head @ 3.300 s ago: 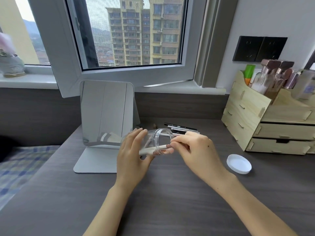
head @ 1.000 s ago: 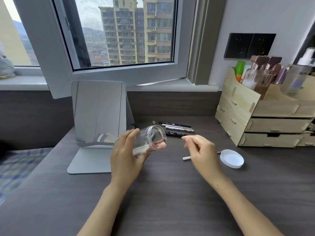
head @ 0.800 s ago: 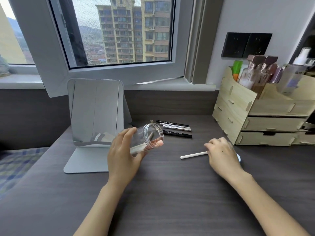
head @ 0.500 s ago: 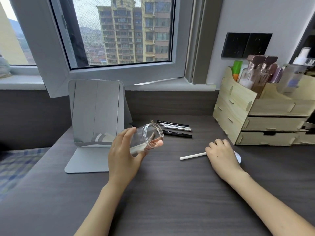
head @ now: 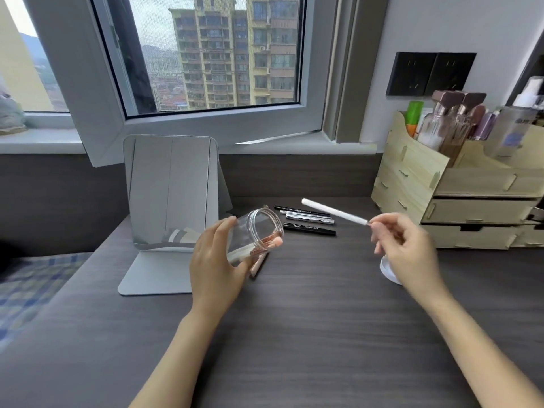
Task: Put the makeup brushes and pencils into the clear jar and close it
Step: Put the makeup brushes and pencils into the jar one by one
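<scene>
My left hand (head: 216, 267) holds the clear jar (head: 253, 235) tilted above the desk, its open mouth turned to the right. A pink-tipped brush (head: 272, 241) lies inside, its tip at the rim. My right hand (head: 407, 250) pinches one end of a white-handled brush (head: 334, 212), lifted off the desk, its free end pointing up-left to the right of the jar's mouth. Three dark and silver pencils (head: 309, 220) lie on the desk behind. The white lid (head: 387, 270) sits partly hidden under my right hand. A pink and black stick (head: 259, 265) lies below the jar.
A standing mirror (head: 170, 198) is at the back left of the dark desk (head: 294, 334). A wooden drawer organizer (head: 459, 207) with bottles stands at the right. An open window sash (head: 206, 125) juts over the desk's back edge.
My right hand reached to the white-handled brush lying by the lid, took hold of its end and lifted it off the desk toward the jar. The left hand kept the jar tilted.
</scene>
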A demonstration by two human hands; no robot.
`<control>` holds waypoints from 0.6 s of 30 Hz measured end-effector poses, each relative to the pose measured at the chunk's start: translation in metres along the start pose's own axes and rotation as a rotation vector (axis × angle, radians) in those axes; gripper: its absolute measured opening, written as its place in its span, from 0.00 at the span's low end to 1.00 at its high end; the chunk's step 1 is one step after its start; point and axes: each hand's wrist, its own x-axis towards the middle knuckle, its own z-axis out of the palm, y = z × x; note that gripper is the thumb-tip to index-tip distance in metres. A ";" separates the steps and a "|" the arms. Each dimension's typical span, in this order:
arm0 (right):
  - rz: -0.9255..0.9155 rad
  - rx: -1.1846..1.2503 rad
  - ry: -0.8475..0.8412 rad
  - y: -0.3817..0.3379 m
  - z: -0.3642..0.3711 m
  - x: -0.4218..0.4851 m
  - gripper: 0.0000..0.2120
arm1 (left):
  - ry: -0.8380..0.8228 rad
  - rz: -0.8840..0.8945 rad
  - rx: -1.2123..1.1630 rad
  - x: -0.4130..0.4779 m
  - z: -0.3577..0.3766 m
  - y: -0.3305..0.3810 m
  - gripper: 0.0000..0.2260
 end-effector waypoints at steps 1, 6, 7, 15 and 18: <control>0.035 0.140 0.041 -0.011 -0.003 -0.003 0.04 | -0.005 0.000 -0.001 0.000 0.000 0.000 0.32; -0.031 0.172 -0.063 -0.054 0.021 -0.015 0.05 | -0.035 0.050 -0.005 -0.002 -0.001 0.001 0.34; -0.066 0.125 -0.096 -0.058 0.031 -0.017 0.06 | -0.038 0.060 -0.012 -0.002 -0.001 0.002 0.35; -0.272 -0.076 -0.097 -0.060 0.086 -0.018 0.06 | -0.011 0.077 -0.024 0.001 -0.005 0.002 0.35; -0.374 -0.127 -0.121 -0.060 0.099 -0.014 0.05 | 0.007 0.059 -0.009 0.003 -0.006 -0.002 0.35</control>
